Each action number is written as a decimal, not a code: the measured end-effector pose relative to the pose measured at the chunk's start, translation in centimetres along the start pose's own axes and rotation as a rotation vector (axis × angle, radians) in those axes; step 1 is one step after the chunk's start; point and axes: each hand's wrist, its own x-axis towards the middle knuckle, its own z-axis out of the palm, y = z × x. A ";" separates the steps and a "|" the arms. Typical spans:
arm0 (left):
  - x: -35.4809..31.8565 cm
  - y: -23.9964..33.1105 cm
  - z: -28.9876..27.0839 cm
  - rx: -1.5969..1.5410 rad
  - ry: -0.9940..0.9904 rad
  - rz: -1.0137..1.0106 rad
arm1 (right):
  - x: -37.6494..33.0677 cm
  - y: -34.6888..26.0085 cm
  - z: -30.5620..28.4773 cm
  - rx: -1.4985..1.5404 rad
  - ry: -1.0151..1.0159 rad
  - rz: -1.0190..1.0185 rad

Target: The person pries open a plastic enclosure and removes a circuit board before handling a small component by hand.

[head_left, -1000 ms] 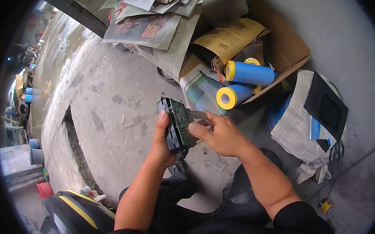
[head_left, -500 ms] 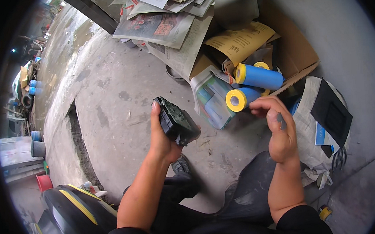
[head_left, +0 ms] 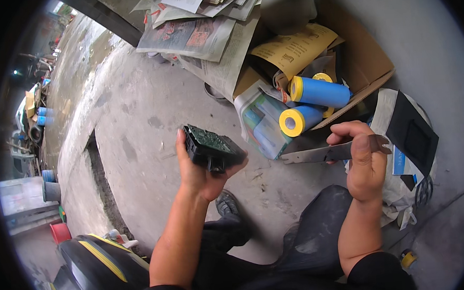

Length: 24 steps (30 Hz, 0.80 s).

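Note:
My left hand (head_left: 199, 173) is closed around a black plastic housing (head_left: 219, 155) with an exposed green circuit board on its upper face. My fingers wrap beneath the housing, with the thumb along its left side. Over to the right, my right hand (head_left: 363, 161) grips a flat metal pry bar (head_left: 320, 155). Its long, thin blade points left toward the housing but stays apart from it. A notched end of the bar sticks out by my thumb on the right.
Ahead, a cardboard box (head_left: 367, 57) holds blue rolls with yellow ends (head_left: 322, 93) and brown paper. Newspapers (head_left: 188, 36) are heaped at its left. A black flat panel (head_left: 414, 131) leans on a white bag at right. Black-and-yellow bodywork (head_left: 98, 265) stands lower left.
The pry bar, mostly hidden in my right hand before, has swung round to show its length. My right hand has shifted slightly right; the housing has tilted and moved slightly left.

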 end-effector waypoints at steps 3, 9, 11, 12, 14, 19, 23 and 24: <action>-0.3 0.2 0.2 -0.028 -0.007 0.009 | -0.1 -0.1 0.3 0.050 0.066 -0.068; -0.3 0.3 0.3 -0.055 -0.005 0.027 | 0.1 -0.2 0.1 0.137 0.057 -0.215; -0.2 0.3 0.4 -0.028 -0.002 0.046 | 0.1 -0.8 -0.4 0.103 -0.022 -0.248; -0.2 0.2 0.3 -0.009 0.002 0.058 | -0.3 -1.0 -0.2 0.165 -0.038 -0.264; 0.0 0.1 0.2 0.027 0.002 0.081 | -1.0 -1.5 0.8 0.290 -0.074 -0.295; 0.2 -0.1 0.6 0.123 0.001 0.169 | -0.8 -2.5 2.4 0.190 -0.260 -0.492; 0.5 -0.4 0.9 0.155 0.048 0.303 | -1.1 -2.4 2.8 0.154 -0.327 -0.508; 0.8 -0.4 0.4 0.158 0.048 0.333 | -1.0 -2.4 2.8 0.141 -0.342 -0.515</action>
